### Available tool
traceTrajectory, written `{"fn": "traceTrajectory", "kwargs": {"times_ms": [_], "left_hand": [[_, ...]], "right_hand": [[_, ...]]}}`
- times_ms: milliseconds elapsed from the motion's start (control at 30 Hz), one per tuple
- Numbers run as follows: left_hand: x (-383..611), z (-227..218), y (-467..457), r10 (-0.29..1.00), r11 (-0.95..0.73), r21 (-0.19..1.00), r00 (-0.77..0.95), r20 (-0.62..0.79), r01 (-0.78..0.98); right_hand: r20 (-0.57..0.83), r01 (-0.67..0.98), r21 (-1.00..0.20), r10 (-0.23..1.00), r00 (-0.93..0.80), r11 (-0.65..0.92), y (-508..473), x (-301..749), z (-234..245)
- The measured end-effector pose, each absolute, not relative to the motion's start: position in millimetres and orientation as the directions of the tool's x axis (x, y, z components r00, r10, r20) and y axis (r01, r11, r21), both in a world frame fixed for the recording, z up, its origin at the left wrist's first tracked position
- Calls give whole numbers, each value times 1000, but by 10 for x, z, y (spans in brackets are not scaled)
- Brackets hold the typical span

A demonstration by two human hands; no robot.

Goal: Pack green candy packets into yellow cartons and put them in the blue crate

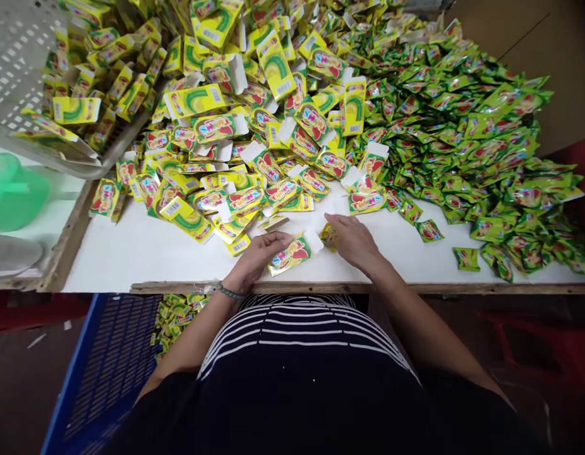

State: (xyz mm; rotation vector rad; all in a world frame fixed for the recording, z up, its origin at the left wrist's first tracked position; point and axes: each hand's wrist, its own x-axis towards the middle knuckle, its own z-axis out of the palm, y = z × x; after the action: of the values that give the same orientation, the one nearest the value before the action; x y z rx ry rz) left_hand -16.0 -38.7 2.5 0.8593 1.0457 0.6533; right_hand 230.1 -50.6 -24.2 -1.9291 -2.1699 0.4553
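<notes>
My left hand (258, 255) is closed on a small yellow and green carton (290, 254), held low over the white table near its front edge. The carton has a red fruit picture, and its white end flap stands open on the right. Just right of that flap, my right hand (357, 242) pinches a small green and yellow sachet (328, 235), partly hidden by the fingers. Beyond both hands lies a heap of similar cartons (245, 201), many with open flaps. To the right spreads a large pile of shiny green sachets (463, 139).
A pale perforated basket (18, 82) holding cartons stands at the upper left. Below it are a green plastic container (18, 193) and a wooden edge strip (67, 243). Under the table, a blue crate (107, 360) contains several packed pieces. Single sachets (429, 230) lie near the right front.
</notes>
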Motion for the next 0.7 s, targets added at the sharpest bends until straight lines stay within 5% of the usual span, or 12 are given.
{"fn": "traceTrajectory", "kwargs": {"times_ms": [133,267,367,700], "left_hand": [[-119,23,-281,783,520,854,416,-462,-31],[-85,-124,-298,838,388,916,374,-396,102],[-50,-188,-348,869,287,942,366,-333,176],[-17,-39,-423,854,216,949,427,-297,227]], "right_hand": [[-143,839,-529,988,64,-131,-469,2351,-324],[-96,361,-914,964,248,-184,-539,2368,-277],[-112,132,-981,971,213,-143,-571,2274,-183],[-197,371,-917,975,-106,-145,-537,2253,-20]]}}
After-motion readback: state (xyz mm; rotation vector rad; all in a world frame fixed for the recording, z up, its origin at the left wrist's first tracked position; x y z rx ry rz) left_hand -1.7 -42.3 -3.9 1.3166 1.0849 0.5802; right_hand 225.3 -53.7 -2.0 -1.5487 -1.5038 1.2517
